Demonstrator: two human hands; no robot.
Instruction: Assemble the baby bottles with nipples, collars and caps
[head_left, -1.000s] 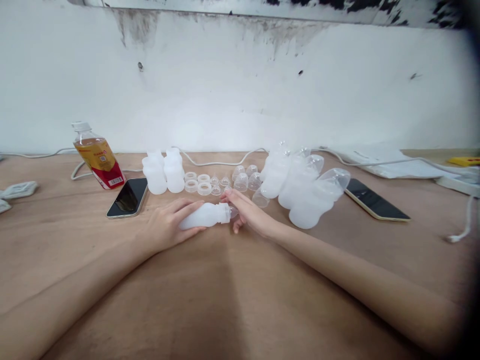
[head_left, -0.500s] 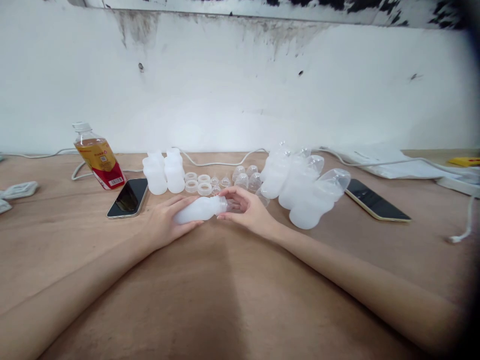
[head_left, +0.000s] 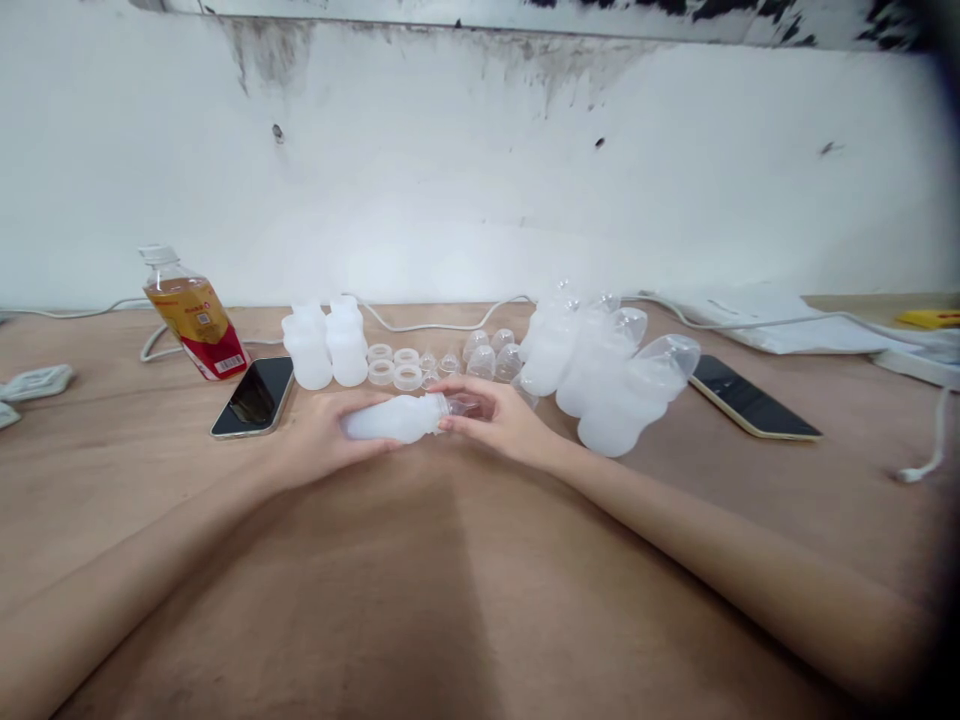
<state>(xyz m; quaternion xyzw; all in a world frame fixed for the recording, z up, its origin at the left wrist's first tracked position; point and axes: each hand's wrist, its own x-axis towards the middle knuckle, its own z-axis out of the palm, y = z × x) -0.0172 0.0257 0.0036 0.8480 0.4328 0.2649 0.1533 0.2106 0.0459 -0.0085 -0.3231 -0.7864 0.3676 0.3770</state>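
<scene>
A small white translucent bottle (head_left: 386, 418) lies sideways just above the wooden table (head_left: 450, 600), neck pointing right. My left hand (head_left: 319, 440) is wrapped around its body from behind and below. My right hand (head_left: 502, 420) is closed around the neck end, fingers pinching a small clear cap or teat (head_left: 466, 405) there. Just behind the hands lie white rings (head_left: 394, 367), clear teats (head_left: 439, 362) and clear dome caps (head_left: 491, 355). Two upright white bottles (head_left: 328, 345) stand to the left of them.
A cluster of capped bottles (head_left: 607, 380) leans at the right. A dark phone (head_left: 253, 397) lies left of my hands, another phone (head_left: 750, 402) at the right. A tea drink bottle (head_left: 191, 315) stands at the far left. White cables (head_left: 750, 325) run along the wall.
The bottle has been lifted slightly and shifted left. My right hand turned from lying flat at the neck to gripping the neck end with the clear piece.
</scene>
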